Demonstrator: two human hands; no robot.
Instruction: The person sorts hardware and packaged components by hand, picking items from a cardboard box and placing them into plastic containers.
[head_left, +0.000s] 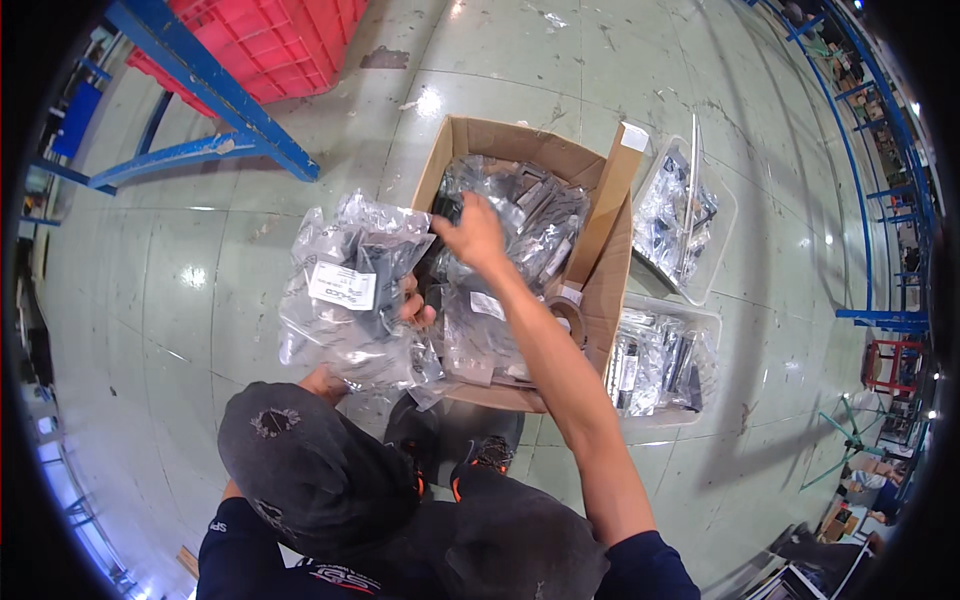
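A large clear plastic bag [350, 275] with dark parts inside and a white label is held up left of the cardboard box [622, 290]. My left hand [415, 305] grips it from beneath, fingertips curling round its right side; the rest of that hand is hidden behind the bag. Over the box's left part is my right hand [474, 236], its thumb and a finger apart near the bag's upper right corner. Whether it touches the bag I cannot tell. Inside the box lie several more bagged parts [530, 215], a long brown cardboard strip [605, 205] and a tape roll [568, 318].
Two clear plastic bins stand right of the box: a far bin [727, 235] and a near bin [708, 400], both with bagged parts. A blue metal frame [215, 85] and a red crate [275, 50] are at the far left. Blue racks [885, 318] line the right side.
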